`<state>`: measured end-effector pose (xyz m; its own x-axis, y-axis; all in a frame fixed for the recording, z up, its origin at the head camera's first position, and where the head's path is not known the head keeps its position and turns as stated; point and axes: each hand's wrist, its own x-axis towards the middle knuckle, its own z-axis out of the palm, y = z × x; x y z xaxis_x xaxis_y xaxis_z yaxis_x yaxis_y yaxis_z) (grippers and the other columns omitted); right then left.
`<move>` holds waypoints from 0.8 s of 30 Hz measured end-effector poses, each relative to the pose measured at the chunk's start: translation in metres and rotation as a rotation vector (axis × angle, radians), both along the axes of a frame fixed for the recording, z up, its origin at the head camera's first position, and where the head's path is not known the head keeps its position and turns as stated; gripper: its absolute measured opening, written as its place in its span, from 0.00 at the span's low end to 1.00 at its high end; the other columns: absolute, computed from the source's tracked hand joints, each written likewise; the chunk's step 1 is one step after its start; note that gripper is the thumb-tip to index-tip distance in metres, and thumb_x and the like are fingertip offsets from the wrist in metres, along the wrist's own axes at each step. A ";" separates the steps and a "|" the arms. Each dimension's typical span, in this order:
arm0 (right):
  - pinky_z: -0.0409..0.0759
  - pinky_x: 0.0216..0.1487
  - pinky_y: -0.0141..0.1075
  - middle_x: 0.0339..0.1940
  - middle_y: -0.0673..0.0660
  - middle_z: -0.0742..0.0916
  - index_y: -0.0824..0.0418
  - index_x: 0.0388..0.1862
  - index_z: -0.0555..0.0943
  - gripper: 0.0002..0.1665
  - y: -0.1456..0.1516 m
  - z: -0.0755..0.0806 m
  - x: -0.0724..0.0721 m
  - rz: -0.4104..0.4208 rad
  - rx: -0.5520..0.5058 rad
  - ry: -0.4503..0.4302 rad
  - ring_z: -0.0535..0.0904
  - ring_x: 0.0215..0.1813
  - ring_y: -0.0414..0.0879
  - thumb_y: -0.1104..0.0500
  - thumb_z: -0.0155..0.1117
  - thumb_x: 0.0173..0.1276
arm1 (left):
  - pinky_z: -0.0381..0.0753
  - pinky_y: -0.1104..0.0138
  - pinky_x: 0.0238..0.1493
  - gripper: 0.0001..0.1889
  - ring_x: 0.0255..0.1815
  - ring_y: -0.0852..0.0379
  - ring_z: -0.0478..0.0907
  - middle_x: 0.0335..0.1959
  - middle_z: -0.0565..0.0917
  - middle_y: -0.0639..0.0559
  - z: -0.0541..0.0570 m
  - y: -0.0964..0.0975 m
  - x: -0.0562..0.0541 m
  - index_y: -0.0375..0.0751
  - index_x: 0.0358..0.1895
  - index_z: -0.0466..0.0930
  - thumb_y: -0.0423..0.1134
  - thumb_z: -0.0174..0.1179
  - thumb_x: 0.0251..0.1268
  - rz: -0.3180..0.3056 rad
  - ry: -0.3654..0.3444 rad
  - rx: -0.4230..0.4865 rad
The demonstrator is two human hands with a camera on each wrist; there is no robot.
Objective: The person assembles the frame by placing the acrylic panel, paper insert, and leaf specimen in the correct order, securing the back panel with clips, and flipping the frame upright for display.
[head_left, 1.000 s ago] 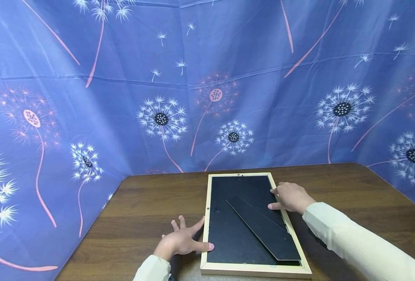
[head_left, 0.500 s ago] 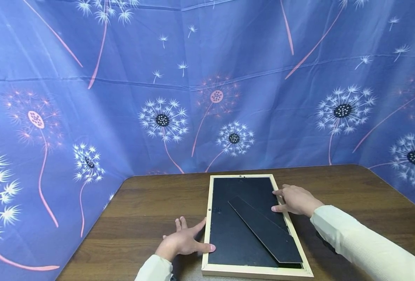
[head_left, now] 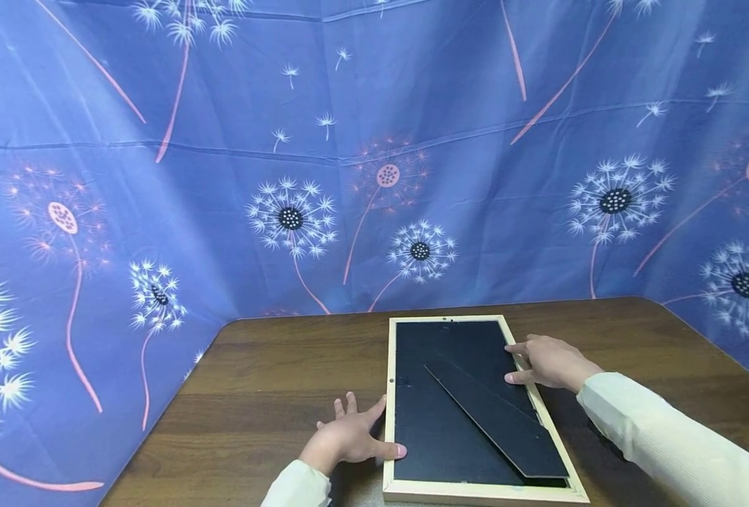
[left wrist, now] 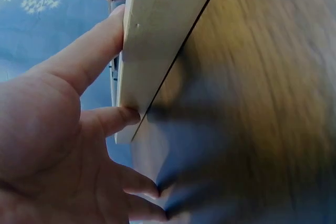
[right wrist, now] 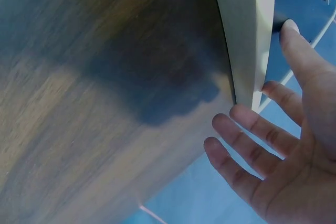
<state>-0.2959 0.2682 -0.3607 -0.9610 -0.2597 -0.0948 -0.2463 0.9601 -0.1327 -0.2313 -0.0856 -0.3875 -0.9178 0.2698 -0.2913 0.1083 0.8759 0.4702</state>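
Observation:
A picture frame point(head_left: 485, 491) with a pale wooden rim lies face down on the table. Its black backing board point(head_left: 434, 429) faces up, and a black easel stand point(head_left: 507, 426) lies slantwise across it. My left hand point(head_left: 349, 436) is at the left rim: in the left wrist view the thumb lies along the top edge and the straight index finger touches the side point(left wrist: 157, 30), the other fingers spread near the tabletop. My right hand point(head_left: 552, 362) is at the right rim, thumb reaching over onto the board, index fingertip at the rim, other fingers extended outside it.
The brown wood-grain table point(head_left: 273, 394) extends on both sides of the frame. Behind it hangs a blue cloth point(head_left: 514, 176) printed with dandelions, meeting the table's back edge.
The picture frame has slid a little to the right across the table. Both hands have moved right along with it, keeping their places at its two sides.

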 end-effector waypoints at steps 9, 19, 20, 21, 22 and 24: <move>0.76 0.51 0.66 0.62 0.81 0.76 0.63 0.66 0.80 0.43 0.010 0.001 -0.002 0.017 0.003 0.018 0.72 0.62 0.78 0.37 0.74 0.59 | 0.46 0.20 0.62 0.46 0.76 0.17 0.42 0.76 0.48 0.17 0.004 0.011 0.000 0.49 0.79 0.63 0.60 0.70 0.60 0.010 -0.025 -0.059; 0.73 0.56 0.66 0.63 0.79 0.75 0.68 0.62 0.81 0.39 0.004 0.004 -0.007 0.053 -0.028 0.016 0.69 0.64 0.78 0.42 0.75 0.62 | 0.51 0.24 0.65 0.47 0.76 0.17 0.40 0.76 0.46 0.17 0.004 0.008 -0.004 0.49 0.80 0.59 0.62 0.68 0.61 -0.020 -0.068 -0.097; 0.73 0.56 0.65 0.61 0.77 0.77 0.68 0.61 0.82 0.37 0.002 0.004 -0.008 0.058 -0.021 0.019 0.70 0.62 0.77 0.43 0.75 0.63 | 0.52 0.24 0.65 0.48 0.76 0.17 0.40 0.76 0.45 0.17 0.004 0.008 -0.004 0.49 0.80 0.59 0.62 0.68 0.61 -0.023 -0.070 -0.095; 0.74 0.55 0.64 0.59 0.75 0.78 0.69 0.59 0.83 0.35 0.001 0.005 -0.010 0.058 -0.017 0.020 0.72 0.61 0.75 0.44 0.75 0.63 | 0.52 0.24 0.65 0.48 0.76 0.16 0.40 0.76 0.45 0.17 0.004 0.008 -0.004 0.49 0.80 0.59 0.62 0.68 0.61 -0.025 -0.069 -0.091; 0.75 0.55 0.63 0.56 0.73 0.79 0.69 0.56 0.84 0.32 0.000 0.005 -0.011 0.066 -0.017 0.031 0.73 0.59 0.73 0.46 0.75 0.64 | 0.52 0.24 0.64 0.48 0.76 0.16 0.40 0.76 0.45 0.17 0.004 0.009 -0.004 0.49 0.80 0.58 0.62 0.68 0.61 -0.028 -0.066 -0.090; 0.75 0.55 0.62 0.53 0.70 0.81 0.69 0.53 0.85 0.27 -0.002 0.004 -0.015 0.088 -0.032 0.056 0.75 0.58 0.72 0.49 0.75 0.65 | 0.51 0.23 0.63 0.48 0.76 0.17 0.41 0.76 0.46 0.17 0.003 0.011 -0.005 0.49 0.80 0.59 0.62 0.68 0.61 -0.035 -0.059 -0.094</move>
